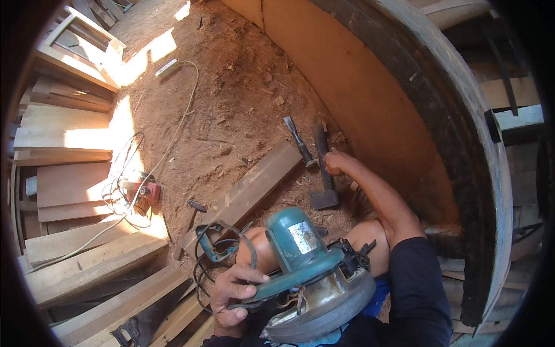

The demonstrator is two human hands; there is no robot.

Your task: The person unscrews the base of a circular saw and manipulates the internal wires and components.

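Teal plastic and grey metal make up the circular saw (306, 272), which rests on the person's lap at about six o'clock in the head view, its motor housing up and its round blade guard turned toward the lower edge. The left hand (234, 298) is wrapped around the saw's handle, fingers curled tight over the grip, thumb on top. A black cord (202, 260) loops from the handle toward nine o'clock of the saw, just beside the bare knees.

The right hand (335, 163) reaches out to about twelve o'clock from the saw and is closed on the handle of a hammer (324, 173), whose dark head lies on the ground toward the person. Just beside the hammer, at its ten o'clock, lies a chisel (299, 141) with a dark handle, apart from the hand.

A wooden plank (254, 188) lies slantwise on the sawdust-strewn dirt floor (231, 98), at eleven o'clock from the saw. Farther off at nine o'clock, a red power tool (144, 189) sits among tangled white cable (173, 133), which runs up to a white power strip (167, 68) near the top. Stacked boards (75, 185) fill the left edge, and a handsaw (150, 318) lies at seven o'clock. A curved brown panel (358, 92) with a dark rim sweeps along the right side.
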